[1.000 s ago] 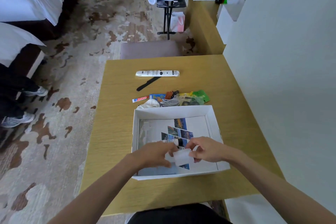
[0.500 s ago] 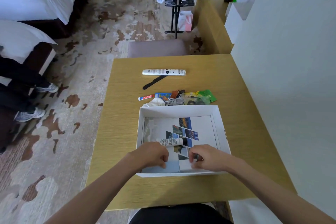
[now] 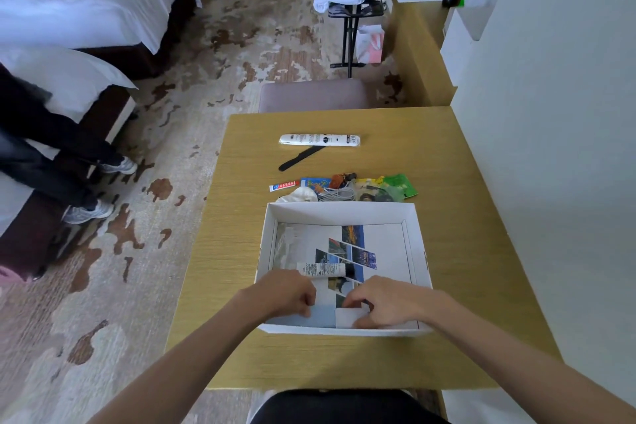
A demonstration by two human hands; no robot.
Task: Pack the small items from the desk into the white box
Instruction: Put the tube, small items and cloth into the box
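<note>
Box (image 3: 339,212) sits open on the desk (image 3: 457,217), near edge toward the person. Both hands are inside at its near wall: left hand (image 3: 287,294) curled beside, right hand (image 3: 382,301) pinched on a small white packet (image 3: 347,317). Best to lay it flat in the corner, clear of the tube (image 3: 325,268). Loose bits (image 3: 344,188) wait beyond the far wall, the remote (image 3: 320,139) farther off.

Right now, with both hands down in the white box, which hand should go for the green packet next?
Right, probably. The green packet lies at the right end of the pile beyond the box, nearer the right hand. The left hand would have to cross over.
</note>
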